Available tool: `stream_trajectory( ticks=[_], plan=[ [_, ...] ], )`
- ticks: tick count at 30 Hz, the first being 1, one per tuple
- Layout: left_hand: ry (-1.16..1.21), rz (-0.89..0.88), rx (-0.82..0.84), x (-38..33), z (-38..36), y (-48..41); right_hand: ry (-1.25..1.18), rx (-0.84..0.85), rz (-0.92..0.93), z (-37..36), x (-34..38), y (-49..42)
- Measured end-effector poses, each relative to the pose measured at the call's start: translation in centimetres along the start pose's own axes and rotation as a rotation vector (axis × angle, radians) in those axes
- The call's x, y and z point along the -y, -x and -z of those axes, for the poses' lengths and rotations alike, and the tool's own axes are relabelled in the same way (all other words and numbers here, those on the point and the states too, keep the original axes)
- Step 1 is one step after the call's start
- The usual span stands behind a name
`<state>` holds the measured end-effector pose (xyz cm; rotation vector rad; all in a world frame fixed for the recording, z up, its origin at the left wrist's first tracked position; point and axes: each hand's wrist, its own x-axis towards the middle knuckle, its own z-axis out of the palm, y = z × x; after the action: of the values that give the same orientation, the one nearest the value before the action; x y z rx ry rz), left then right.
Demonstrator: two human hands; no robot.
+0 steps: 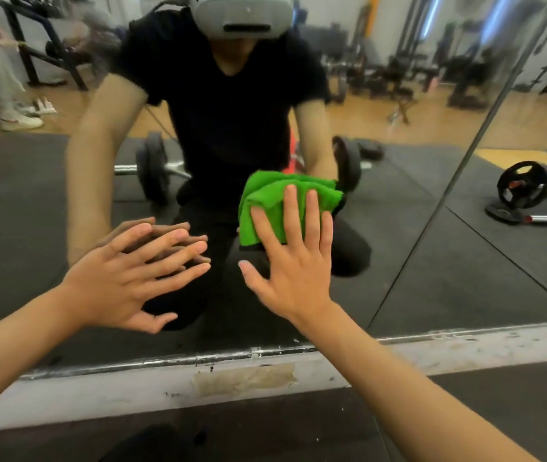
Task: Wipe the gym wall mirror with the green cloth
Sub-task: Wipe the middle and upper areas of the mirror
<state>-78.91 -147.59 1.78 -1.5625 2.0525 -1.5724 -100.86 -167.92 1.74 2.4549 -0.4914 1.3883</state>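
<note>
Gym wall mirror [432, 261]: a glass panel whose lower edge is a chipped metal strip [232, 356] running below both wrists. Under the strip lies a scuffed pale ledge [448, 353] bearing a patch of old tape [245, 378], then dark floor mat [498, 411]. A slanted seam [448, 195] between panels stands well to the right of the right little finger. Bare glass lies above the fingertips, left of the left hand, and between the right hand and the seam. Green cloth [265, 201]: bunched in soft folds, flat against the glass, pinned under the four fingers of the right hand. It reaches above the fingertips and out past the index finger to the left, with its lower edge near the base of the fingers. Right hand [293, 261]: fingers straight, slightly spread, pressing the cloth. The thumb is splayed wide to the left, below the cloth and off it. Left hand [122, 281]: fingers straight and fanned, tips pointing rightward and meeting their own reflection on the glass. It holds nothing and is apart from the cloth, with a gap between its fingertips and the right thumb. Reflected weight plates [525, 188] show beyond the seam.
</note>
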Motion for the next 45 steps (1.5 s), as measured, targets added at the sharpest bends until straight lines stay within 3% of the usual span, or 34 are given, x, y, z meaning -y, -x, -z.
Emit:
stream_trajectory(
  ticks=[2, 8, 15, 32, 38, 41, 45],
  plan=[
    [0.002, 0.002, -0.003, -0.1, -0.1, 0.0, -0.034, 0.040, 0.102, 0.1, -1.0, 1.2],
    [-0.015, 0.013, -0.019, 0.0, 0.2, -0.1, -0.188, -0.028, 0.129, 2.2, -0.5, -0.7],
    [-0.041, -0.011, 0.019, 0.2, 0.1, 0.0, -0.018, -0.062, 0.198, -0.1, -0.2, -1.9],
    [-0.051, -0.018, 0.018, 0.2, 0.5, -0.3, 0.005, -0.248, 0.441, -0.7, -2.6, -2.7],
    [-0.015, -0.017, 0.071, 0.3, 1.1, -0.6, -0.089, -0.249, 0.468, 0.1, -2.2, -2.7],
    [0.079, 0.083, 0.109, -1.6, 2.0, -0.6, -0.201, -0.211, 0.469, 0.4, -1.8, -1.8],
    [0.151, 0.356, 0.146, -6.4, 4.0, 0.8, -0.342, -0.095, 0.460, -0.3, 0.0, 0.3]
  ],
)
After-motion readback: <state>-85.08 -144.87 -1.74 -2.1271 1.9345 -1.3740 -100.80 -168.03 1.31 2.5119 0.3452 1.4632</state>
